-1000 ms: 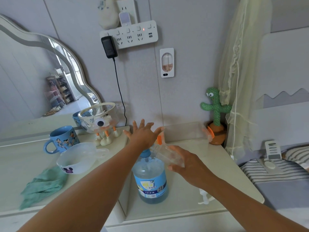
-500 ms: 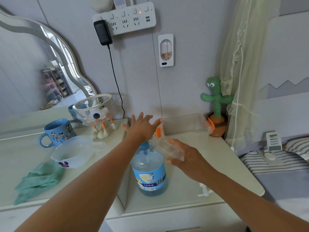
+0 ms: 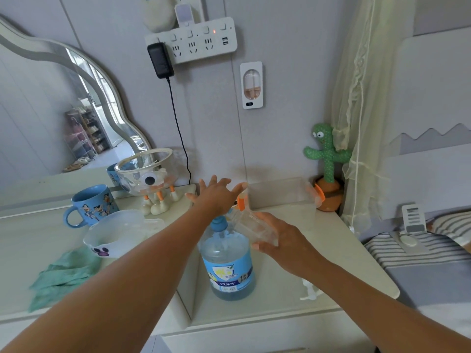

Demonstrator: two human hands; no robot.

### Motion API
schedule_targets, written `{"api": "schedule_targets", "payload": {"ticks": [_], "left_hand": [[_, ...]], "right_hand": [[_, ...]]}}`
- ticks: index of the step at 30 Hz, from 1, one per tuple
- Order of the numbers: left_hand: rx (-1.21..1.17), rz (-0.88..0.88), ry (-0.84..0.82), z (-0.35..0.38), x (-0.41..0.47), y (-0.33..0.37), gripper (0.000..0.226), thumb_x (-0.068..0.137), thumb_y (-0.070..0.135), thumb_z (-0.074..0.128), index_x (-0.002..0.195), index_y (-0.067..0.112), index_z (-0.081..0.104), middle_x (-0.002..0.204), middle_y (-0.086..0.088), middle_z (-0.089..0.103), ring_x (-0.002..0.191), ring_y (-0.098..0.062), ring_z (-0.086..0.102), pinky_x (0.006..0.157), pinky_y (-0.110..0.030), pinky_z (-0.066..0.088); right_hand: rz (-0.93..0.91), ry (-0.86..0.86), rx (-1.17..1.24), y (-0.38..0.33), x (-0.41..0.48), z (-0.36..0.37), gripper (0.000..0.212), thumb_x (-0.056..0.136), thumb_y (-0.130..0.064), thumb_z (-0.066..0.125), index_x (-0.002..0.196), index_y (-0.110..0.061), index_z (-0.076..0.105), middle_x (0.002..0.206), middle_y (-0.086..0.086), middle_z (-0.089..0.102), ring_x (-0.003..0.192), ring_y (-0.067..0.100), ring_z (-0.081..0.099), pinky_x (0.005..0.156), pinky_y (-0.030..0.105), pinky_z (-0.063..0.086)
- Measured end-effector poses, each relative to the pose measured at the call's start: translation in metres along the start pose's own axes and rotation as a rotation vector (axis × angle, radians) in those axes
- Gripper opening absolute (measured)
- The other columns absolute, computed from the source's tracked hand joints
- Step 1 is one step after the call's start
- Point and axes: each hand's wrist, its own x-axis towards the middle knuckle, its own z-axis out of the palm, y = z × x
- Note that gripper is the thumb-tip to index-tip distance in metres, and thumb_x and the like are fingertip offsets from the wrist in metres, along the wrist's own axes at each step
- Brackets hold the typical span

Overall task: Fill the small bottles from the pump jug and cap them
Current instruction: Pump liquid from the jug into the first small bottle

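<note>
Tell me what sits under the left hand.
Below the spread left hand, the pump jug shows its blue collar. The pump head itself is covered by the palm. The right hand grips a tilted clear small bottle beside the collar; its mouth cannot be made out.

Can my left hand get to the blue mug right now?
Probably yes. The left hand is open and empty above the pump jug, and the blue mug stands off to its left. It would need to pass over the white bowl and clear the footed glass bowl beside the mug.
</note>
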Motion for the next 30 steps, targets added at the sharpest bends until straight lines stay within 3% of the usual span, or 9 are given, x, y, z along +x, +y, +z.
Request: {"api": "schedule_targets", "payload": {"ticks": [3,7,13,19,24,28,30], "left_hand": [[0.016,0.013,0.004,0.002,0.003,0.000,0.081,0.086,0.081,0.019,0.152,0.036,0.027,0.166,-0.002,0.007,0.151,-0.038,-0.004,0.110,-0.073,-0.005],[0.023,0.021,0.022,0.009,0.006,-0.003,0.081,0.085,0.082,0.015,0.151,0.037,0.030,0.164,0.000,0.013,0.151,-0.036,-0.001,0.109,-0.074,-0.004],[0.019,0.013,0.012,0.006,-0.004,0.001,0.078,0.087,0.080,0.018,0.151,0.037,0.029,0.165,0.002,0.011,0.152,-0.034,0.000,0.110,-0.073,-0.003],[-0.027,0.006,-0.037,-0.003,-0.005,0.000,0.070,0.093,0.072,0.022,0.151,0.034,0.032,0.164,-0.001,0.014,0.151,-0.032,0.003,0.115,-0.069,0.000],[-0.051,-0.029,-0.060,-0.005,-0.002,0.001,0.072,0.091,0.074,0.018,0.151,0.036,0.030,0.164,0.002,0.012,0.151,-0.030,0.003,0.115,-0.069,0.000],[0.119,0.100,-0.055,-0.001,0.002,-0.002,0.105,0.068,0.087,-0.012,0.153,0.036,0.024,0.163,-0.005,0.016,0.151,-0.036,0.007,0.115,-0.069,0.006],[0.044,0.035,-0.012,0.004,0.003,-0.003,0.090,0.080,0.084,0.003,0.152,0.036,0.029,0.163,-0.004,0.016,0.151,-0.038,0.003,0.112,-0.073,0.000]], "right_hand": [[0.001,0.014,0.003,0.002,0.001,0.003,0.062,0.085,-0.030,0.064,0.139,-0.040,0.035,0.129,-0.013,0.054,0.113,0.007,0.051,0.090,0.019,0.041],[0.002,0.034,0.026,0.005,0.001,0.009,0.067,0.085,-0.027,0.065,0.141,-0.044,0.031,0.123,-0.022,0.049,0.108,0.001,0.048,0.082,0.006,0.035],[0.001,0.023,-0.010,-0.002,-0.004,0.004,0.065,0.086,-0.027,0.064,0.141,-0.041,0.033,0.131,-0.014,0.052,0.112,0.004,0.048,0.087,0.015,0.038],[-0.002,0.009,-0.020,-0.009,-0.005,-0.002,0.063,0.086,-0.029,0.064,0.140,-0.040,0.034,0.132,-0.006,0.054,0.119,0.013,0.050,0.100,0.035,0.044],[-0.014,0.017,-0.001,-0.006,-0.004,0.000,0.062,0.085,-0.028,0.064,0.139,-0.039,0.035,0.130,-0.008,0.055,0.117,0.010,0.051,0.098,0.030,0.045],[-0.019,0.032,0.029,0.000,0.000,0.004,0.063,0.085,-0.029,0.066,0.139,-0.041,0.035,0.132,-0.012,0.053,0.118,0.008,0.050,0.099,0.030,0.043],[-0.007,0.035,0.035,0.002,0.001,0.005,0.065,0.085,-0.028,0.066,0.140,-0.042,0.034,0.133,-0.013,0.052,0.118,0.007,0.049,0.099,0.027,0.042]]}}
